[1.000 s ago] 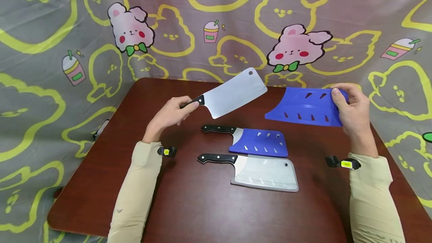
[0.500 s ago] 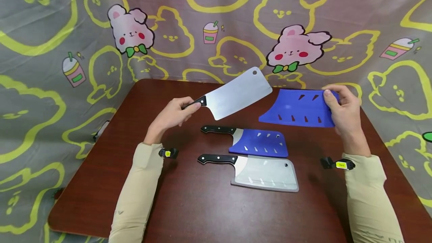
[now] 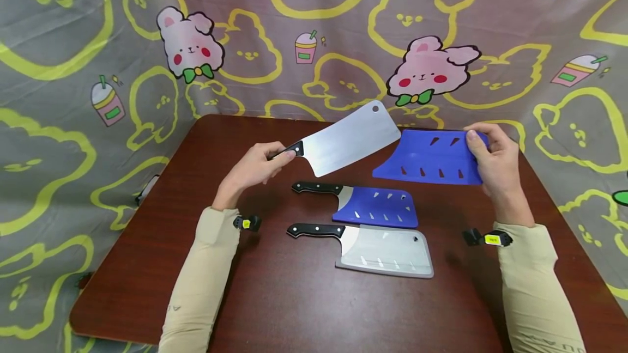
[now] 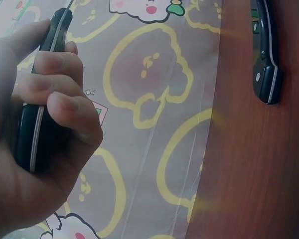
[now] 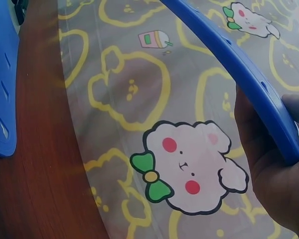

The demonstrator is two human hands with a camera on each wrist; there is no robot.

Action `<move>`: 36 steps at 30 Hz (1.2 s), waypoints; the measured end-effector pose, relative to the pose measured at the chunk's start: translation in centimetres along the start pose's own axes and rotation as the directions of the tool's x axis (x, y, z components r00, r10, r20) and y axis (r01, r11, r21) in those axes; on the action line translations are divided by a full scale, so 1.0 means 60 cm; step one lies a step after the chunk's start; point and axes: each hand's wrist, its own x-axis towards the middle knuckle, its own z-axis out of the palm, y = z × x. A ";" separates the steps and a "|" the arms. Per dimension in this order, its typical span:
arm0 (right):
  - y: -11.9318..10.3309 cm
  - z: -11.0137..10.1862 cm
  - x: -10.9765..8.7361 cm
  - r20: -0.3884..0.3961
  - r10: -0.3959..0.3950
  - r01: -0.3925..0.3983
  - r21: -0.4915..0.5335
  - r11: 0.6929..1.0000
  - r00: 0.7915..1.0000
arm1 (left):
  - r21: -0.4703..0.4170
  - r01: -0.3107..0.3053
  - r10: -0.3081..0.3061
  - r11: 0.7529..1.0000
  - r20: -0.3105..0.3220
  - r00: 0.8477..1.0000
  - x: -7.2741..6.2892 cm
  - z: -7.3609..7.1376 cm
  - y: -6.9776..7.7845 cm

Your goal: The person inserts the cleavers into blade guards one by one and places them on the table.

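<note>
My left hand (image 3: 260,165) grips the black handle (image 4: 32,129) of a bare cleaver (image 3: 350,138), raised over the far part of the table with its blade tilted up to the right. In the left wrist view the fingers curl round that handle. On the right, my right hand (image 3: 495,157) pinches the closed end of a blue blade cover (image 3: 429,157), thumb on its near face. The cover has slots along both edges, and its open end faces left, right beside the cleaver's tip in the head view. The right wrist view shows the cover (image 5: 249,84) edge-on.
Below the hands lie two more cleavers with handles to the left: one in a blue cover (image 3: 378,208), one in a clear grey cover (image 3: 387,252). The brown table (image 3: 294,309) meets a patterned cloth (image 3: 265,31) behind and at the sides.
My right hand has carried the blue cover to the left, and my left hand has brought the cleaver slightly right. The gap between them has narrowed. The two lying cleavers have stayed put.
</note>
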 end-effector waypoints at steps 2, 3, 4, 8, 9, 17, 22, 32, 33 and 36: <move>0.000 0.001 0.000 0.003 0.008 -0.008 -0.007 1.000 1.000 | -0.004 -0.002 0.002 1.000 0.001 1.000 0.000 0.000 0.001; 0.001 0.002 0.000 0.001 0.011 -0.011 -0.005 1.000 1.000 | -0.006 -0.001 0.001 1.000 0.001 1.000 -0.001 0.001 0.002; 0.001 0.003 0.000 -0.001 0.012 -0.013 -0.004 1.000 1.000 | -0.012 0.000 0.000 1.000 0.002 1.000 -0.001 0.001 0.002; 0.001 0.004 0.001 -0.012 -0.003 0.003 0.003 1.000 1.000 | -0.052 0.011 -0.011 0.999 0.004 1.000 -0.004 0.000 0.006; 0.001 0.004 0.001 -0.010 -0.010 0.010 0.009 1.000 1.000 | -0.064 0.016 -0.016 0.998 0.005 1.000 -0.005 -0.001 0.007; -0.005 -0.002 0.001 0.010 -0.051 0.050 0.072 0.996 0.999 | -0.106 0.028 -0.021 0.994 0.066 0.998 -0.019 -0.011 0.034; -0.006 -0.012 0.000 0.040 -0.057 0.054 0.069 0.996 0.998 | -0.093 0.029 -0.016 0.995 0.140 0.990 -0.023 -0.022 0.033; -0.011 -0.016 -0.002 0.109 -0.057 0.052 0.047 0.998 0.992 | -0.004 0.022 -0.019 1.000 0.310 0.950 -0.039 -0.042 0.036; -0.013 -0.016 -0.003 0.125 -0.047 0.046 0.012 0.999 0.991 | 0.005 0.020 -0.020 1.000 0.321 0.947 -0.040 -0.042 0.037; -0.016 -0.012 -0.006 0.162 -0.013 0.027 -0.083 0.996 0.987 | 0.018 0.017 -0.022 1.000 0.348 0.937 -0.042 -0.044 0.040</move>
